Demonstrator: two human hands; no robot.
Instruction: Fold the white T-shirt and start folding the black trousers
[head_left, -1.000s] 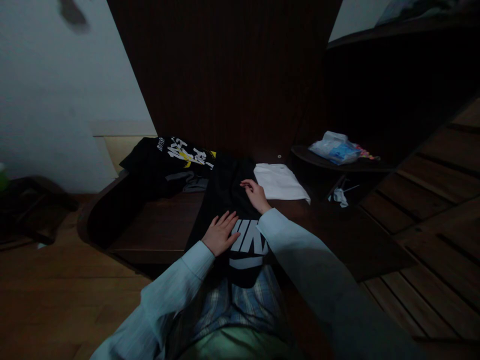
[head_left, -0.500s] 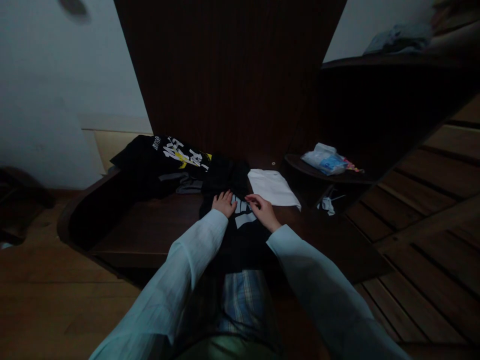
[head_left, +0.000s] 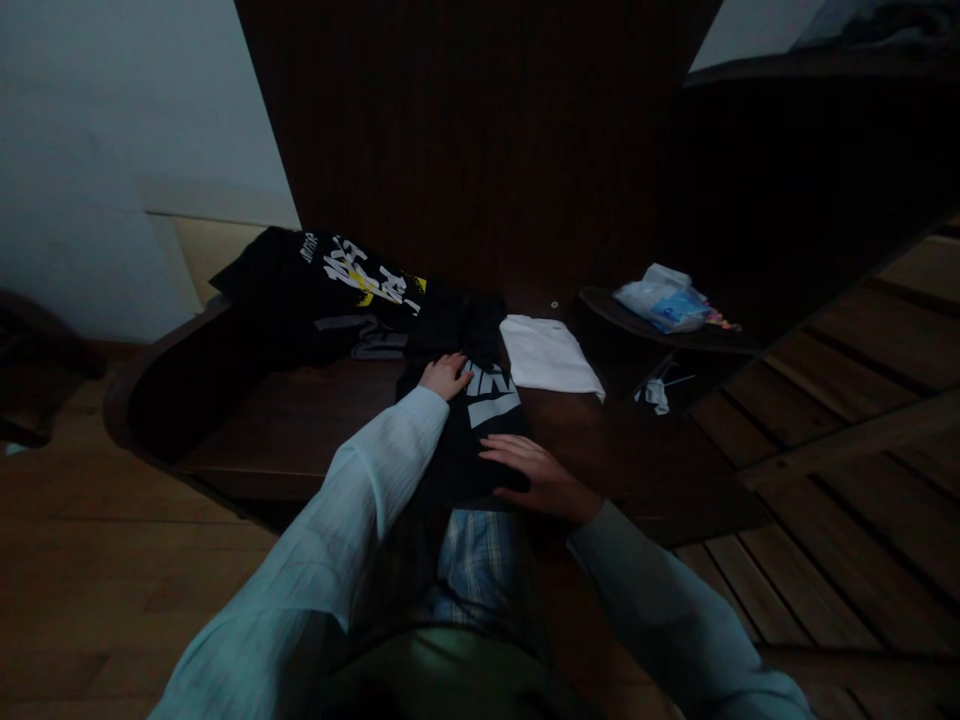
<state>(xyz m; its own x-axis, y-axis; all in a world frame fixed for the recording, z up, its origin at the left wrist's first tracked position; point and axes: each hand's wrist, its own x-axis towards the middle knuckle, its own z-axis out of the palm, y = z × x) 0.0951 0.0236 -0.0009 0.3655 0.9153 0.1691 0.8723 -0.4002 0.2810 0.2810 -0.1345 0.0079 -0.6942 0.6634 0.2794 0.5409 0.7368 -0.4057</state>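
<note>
A black garment with grey block lettering (head_left: 493, 408) lies on the dark wooden bench (head_left: 300, 425) in front of me; its exact kind is hard to tell in the dim light. My left hand (head_left: 445, 377) rests flat on its upper left part, fingers stretched out. Over the lower part of the same cloth is my right hand (head_left: 536, 475), fingers extended and thumb apart, holding nothing. Just beyond, to the right, a folded white cloth (head_left: 551, 352) lies on the bench.
Black clothing with white and yellow print (head_left: 367, 280) is heaped at the bench's left end. On the right, a small shelf (head_left: 600, 305) bears a plastic packet (head_left: 664, 298). Crumpled white paper (head_left: 657, 395) lies below it. Wooden slats (head_left: 862, 480) stand at far right.
My right hand has moved down the black garment toward me, its fingers going from bent together to spread. My left hand stays at the same place on the cloth. The view has shifted slightly.
</note>
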